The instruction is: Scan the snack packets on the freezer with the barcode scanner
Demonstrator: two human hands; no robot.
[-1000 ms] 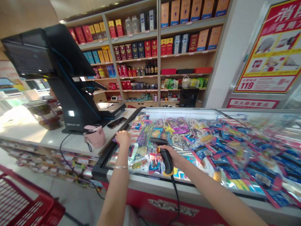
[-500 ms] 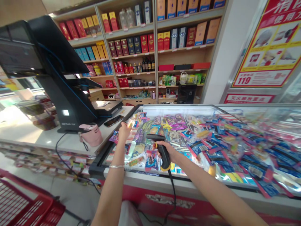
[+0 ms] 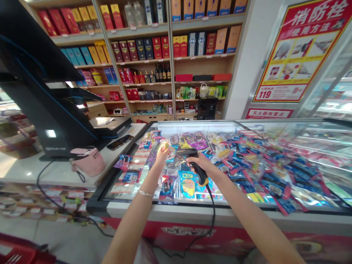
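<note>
While our left hand (image 3: 161, 156) pinches a small foil snack packet (image 3: 164, 146) above the chest freezer (image 3: 178, 209), our right hand (image 3: 200, 163) grips a corded barcode scanner (image 3: 202, 176), the hands apart, packet and scanner not yet touching.

A black handheld barcode scanner (image 3: 202, 177) with yellow trim sits gripped in the right hand (image 3: 201, 162), above a glass-topped freezer (image 3: 192, 209). Just beside it, the left hand (image 3: 161, 157) pinches a small clear packet (image 3: 164, 146) showing yellow.

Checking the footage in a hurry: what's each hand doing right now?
Left hand: closed, holding a small packet.
Right hand: closed, holding a barcode scanner.
</note>
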